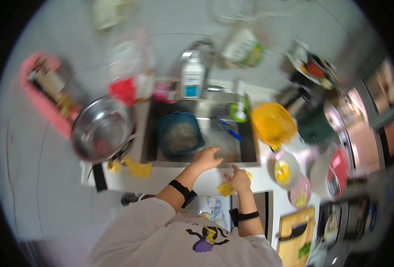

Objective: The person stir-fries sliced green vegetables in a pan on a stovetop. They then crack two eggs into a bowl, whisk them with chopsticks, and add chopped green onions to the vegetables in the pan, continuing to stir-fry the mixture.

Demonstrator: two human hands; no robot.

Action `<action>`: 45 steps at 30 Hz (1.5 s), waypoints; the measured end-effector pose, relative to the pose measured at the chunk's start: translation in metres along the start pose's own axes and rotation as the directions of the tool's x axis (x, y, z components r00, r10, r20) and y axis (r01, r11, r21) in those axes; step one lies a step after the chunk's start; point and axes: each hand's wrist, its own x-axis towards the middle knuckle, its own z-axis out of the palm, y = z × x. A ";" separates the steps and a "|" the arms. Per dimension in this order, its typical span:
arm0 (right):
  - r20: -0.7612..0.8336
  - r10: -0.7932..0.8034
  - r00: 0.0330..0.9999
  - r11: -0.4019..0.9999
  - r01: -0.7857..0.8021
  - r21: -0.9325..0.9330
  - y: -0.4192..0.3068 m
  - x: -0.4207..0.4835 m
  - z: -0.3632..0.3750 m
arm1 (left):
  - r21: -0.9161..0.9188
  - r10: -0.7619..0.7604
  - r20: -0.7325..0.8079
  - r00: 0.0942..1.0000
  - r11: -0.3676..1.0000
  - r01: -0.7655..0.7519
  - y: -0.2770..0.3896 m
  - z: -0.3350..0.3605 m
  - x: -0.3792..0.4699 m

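My left hand (207, 158) reaches over the front rim of the sink (223, 164), its fingers apart and nothing in it. A dark blue plastic basin (162, 133) stands in the sink just beyond that hand, with something greyish inside, too blurred to name. Over the white counter (193, 178), my right hand (239, 179) is also bare, with fingers spread. Close beside it lies a yellow cloth (226, 189). Inside the sink, right of the basin, rests a blue-handled tool (232, 130), perhaps a peeler or scrubber; blur hides its exact kind.
A steel wok (98, 130) stands left of the sink, a white pump bottle (193, 78) behind it. To the right are a yellow colander (273, 123), a glass bowl with egg yolks (286, 171), a pink plate (300, 193), and a cutting board (288, 248) carrying a cleaver (293, 232).
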 end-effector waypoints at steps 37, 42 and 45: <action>0.674 -0.506 0.539 0.375 -0.566 0.734 -0.389 0.039 0.025 | 0.037 -0.178 -0.855 0.487 0.916 0.400 -0.200 -0.235 -0.185; 0.726 -0.551 0.411 0.363 -0.666 0.652 -0.393 0.052 0.008 | 0.103 -0.336 -0.714 0.614 0.817 0.567 -0.208 -0.249 -0.158; 0.748 -0.552 0.367 0.340 -0.721 0.604 -0.402 0.057 0.000 | 0.155 -0.314 -0.621 0.718 0.849 0.505 -0.216 -0.244 -0.138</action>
